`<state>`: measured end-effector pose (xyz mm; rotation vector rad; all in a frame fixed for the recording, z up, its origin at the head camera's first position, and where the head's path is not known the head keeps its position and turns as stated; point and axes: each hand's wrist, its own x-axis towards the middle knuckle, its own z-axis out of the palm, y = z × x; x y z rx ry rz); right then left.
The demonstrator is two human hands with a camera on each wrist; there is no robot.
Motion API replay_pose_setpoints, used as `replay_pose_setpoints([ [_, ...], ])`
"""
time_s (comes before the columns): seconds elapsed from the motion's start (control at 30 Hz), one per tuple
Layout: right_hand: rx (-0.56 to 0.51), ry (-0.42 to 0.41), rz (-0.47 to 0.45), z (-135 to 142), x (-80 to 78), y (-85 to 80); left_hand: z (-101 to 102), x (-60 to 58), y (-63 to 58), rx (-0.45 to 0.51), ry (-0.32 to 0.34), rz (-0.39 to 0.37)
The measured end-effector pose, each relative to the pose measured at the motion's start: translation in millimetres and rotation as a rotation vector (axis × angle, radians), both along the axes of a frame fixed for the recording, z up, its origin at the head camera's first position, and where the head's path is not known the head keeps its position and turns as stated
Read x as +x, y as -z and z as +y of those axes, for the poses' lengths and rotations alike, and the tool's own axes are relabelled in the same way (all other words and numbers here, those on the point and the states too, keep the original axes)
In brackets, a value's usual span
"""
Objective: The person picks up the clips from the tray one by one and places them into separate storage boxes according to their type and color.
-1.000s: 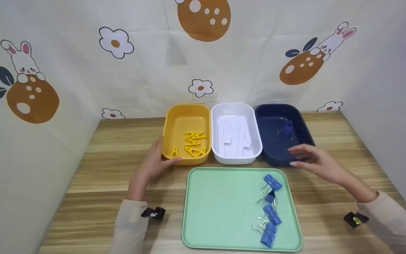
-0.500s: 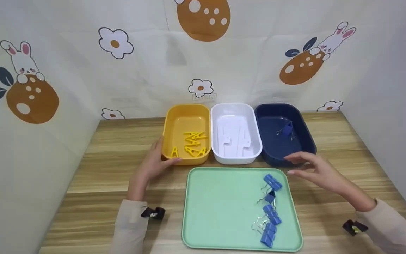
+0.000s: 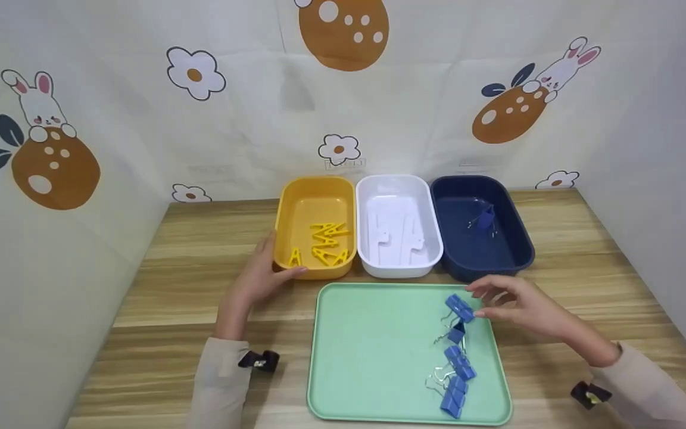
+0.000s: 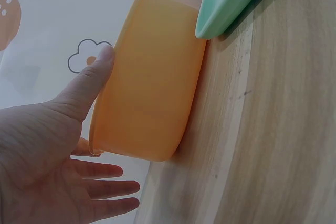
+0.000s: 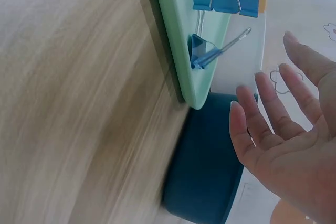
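My left hand point(image 3: 258, 271) rests at the near left corner of the yellow bin point(image 3: 284, 202), thumb along the rim and the other fingers extended beside its wall. Yellow clothespins point(image 3: 325, 241) lie in that bin. My right hand point(image 3: 518, 304) is over the far right corner of the green tray point(image 3: 373, 351), fingers loosely bent and holding nothing. Its thumb and fingertips are right beside the farthest blue binder clip point(image 3: 460, 308). Several blue binder clips point(image 3: 454, 396) form a column along the tray's right side. One more binder clip point(image 3: 486, 217) lies in the navy bin point(image 3: 462, 250).
Between the yellow and navy bins stands a white bin point(image 3: 399, 271) with slim white strips point(image 3: 383, 237) that have blocky heads. The bins line up behind the tray on a wood-grain table point(image 3: 188, 286). A patterned cloth point(image 3: 248, 119) hangs around the back and sides.
My right hand has moved from the navy bin's near edge toward me and leftward, to the binder clip at the tray's corner. My left hand has stayed on the yellow bin.
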<state>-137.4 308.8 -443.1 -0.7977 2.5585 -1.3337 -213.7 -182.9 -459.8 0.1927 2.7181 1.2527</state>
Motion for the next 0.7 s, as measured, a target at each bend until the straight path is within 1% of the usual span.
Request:
replay_pose_setpoints([
  [0.07,-0.004,-0.021,-0.017,-1.9,0.5,2.3,-0.2,0.4,-0.1,-0.004,0.0,0.004],
  [0.17,-0.02,-0.057,-0.017,-5.3,0.7,7.3,-0.3,0.4,-0.1,0.003,0.011,0.029],
  [0.33,-0.037,-0.111,0.013,-9.4,0.1,16.6,-0.5,0.6,0.3,0.011,0.026,0.061],
  [0.5,-0.042,-0.138,0.015,-11.5,0.0,22.7,-0.2,0.3,0.5,0.008,0.024,0.05],
  [0.7,-0.05,-0.149,-0.02,-14.3,1.3,28.0,-0.1,0.2,0.8,0.004,0.019,0.039],
])
